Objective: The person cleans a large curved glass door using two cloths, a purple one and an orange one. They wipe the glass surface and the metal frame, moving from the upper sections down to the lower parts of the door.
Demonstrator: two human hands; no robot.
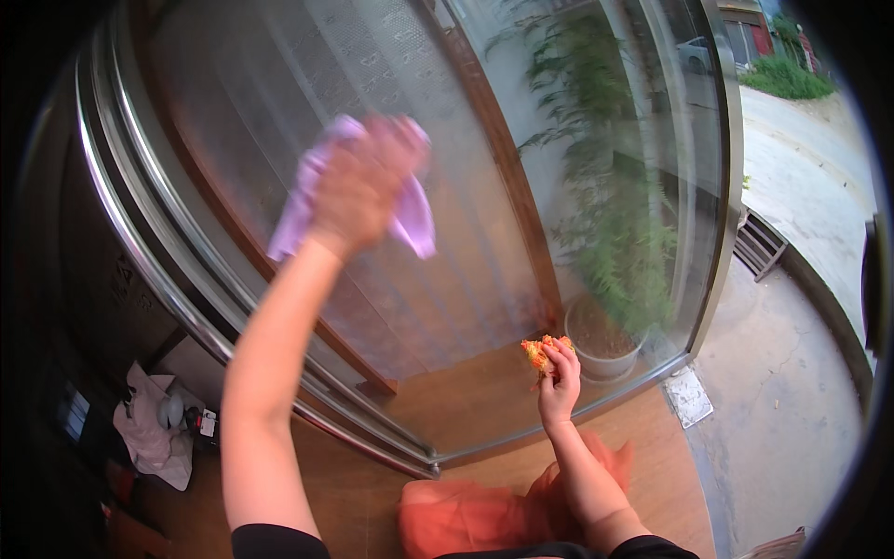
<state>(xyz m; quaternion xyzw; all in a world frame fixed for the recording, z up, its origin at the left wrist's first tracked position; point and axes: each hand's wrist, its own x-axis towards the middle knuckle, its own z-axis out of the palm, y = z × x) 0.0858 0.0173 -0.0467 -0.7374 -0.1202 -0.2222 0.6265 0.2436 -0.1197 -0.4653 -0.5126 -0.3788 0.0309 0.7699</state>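
Blurred by motion, my left hand (363, 182) is spread over a lilac cloth (297, 202) against the upper part of a large glass panel (447, 279). The cloth's corners hang out on both sides of the fingers. Lower and to the right, my right hand (562, 384) grips a crumpled orange and yellow scrubber (536, 353), its fingers closed around the near side. Whether the scrubber touches the glass cannot be told. Orange-red fabric (461, 517) covers the space below, in front of my body.
A curved metal handle bar (133, 237) runs down the glass's left side. Behind the glass stands a potted plant (604, 335). A pale bag (150, 433) lies on the floor at left. Right of the metal frame (719, 230) are concrete paving (775, 377) and a drain grate (758, 244).
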